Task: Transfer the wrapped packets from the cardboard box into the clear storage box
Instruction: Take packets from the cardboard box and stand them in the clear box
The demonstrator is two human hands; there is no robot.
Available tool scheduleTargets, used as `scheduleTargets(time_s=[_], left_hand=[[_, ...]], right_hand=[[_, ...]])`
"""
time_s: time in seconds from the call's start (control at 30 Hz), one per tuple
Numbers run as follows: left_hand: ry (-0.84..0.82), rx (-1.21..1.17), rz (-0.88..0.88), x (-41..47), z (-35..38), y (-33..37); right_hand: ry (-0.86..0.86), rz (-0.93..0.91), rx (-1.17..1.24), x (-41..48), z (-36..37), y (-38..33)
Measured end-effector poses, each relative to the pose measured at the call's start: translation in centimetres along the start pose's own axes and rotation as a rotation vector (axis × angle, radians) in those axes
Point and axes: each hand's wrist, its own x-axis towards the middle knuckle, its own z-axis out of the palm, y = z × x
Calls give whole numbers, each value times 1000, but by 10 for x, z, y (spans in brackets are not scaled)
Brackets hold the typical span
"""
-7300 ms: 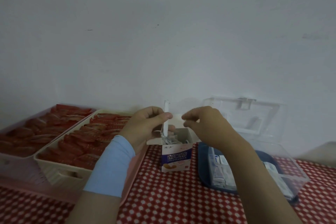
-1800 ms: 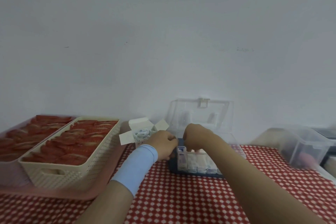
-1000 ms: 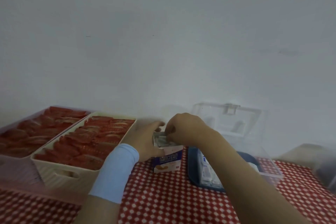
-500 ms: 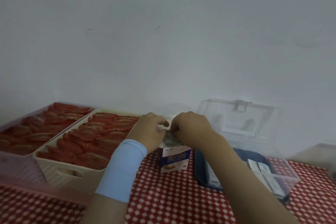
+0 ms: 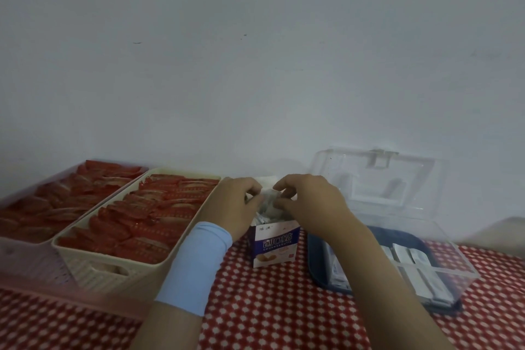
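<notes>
Near the table's back edge, over the cardboard box, left hand and right hand both pinch one packet: probably light, crinkly, slick; hold by edges.

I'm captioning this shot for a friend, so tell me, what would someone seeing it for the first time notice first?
The left hand and right hand meet at centre, pinching a wrapped packet above the open cardboard box. At left, red wrappers fill a cream basket; at right stands the clear storage box, lid raised.
</notes>
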Motion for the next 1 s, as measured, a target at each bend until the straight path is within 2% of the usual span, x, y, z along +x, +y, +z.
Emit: scheduleTargets(time_s=[0.17, 0.33, 0.53, 0.6, 0.73, 0.83, 1.0], left_hand=[[33, -38, -3, 0, 2, -2], [94, -104, -31, 1, 2, 1], [267, -224, -44, 1, -5, 7], [284, -286, -58, 1, -8, 8], [221, -473, -64, 0, -13, 15], [166, -644, -92, -2, -19, 25], [-155, -1174, -197, -5, -33, 29]], right_hand=[[17, 20, 51, 1, 0, 4], [56, -47, 33, 2, -9, 4], [-56, -49, -22, -1, -7, 2], [-31, -59, 33, -2, -7, 1], [89, -58, 324, -1, -9, -4], [116, -53, 565, -2, -14, -8], [52, -76, 827, -8, -26, -13]])
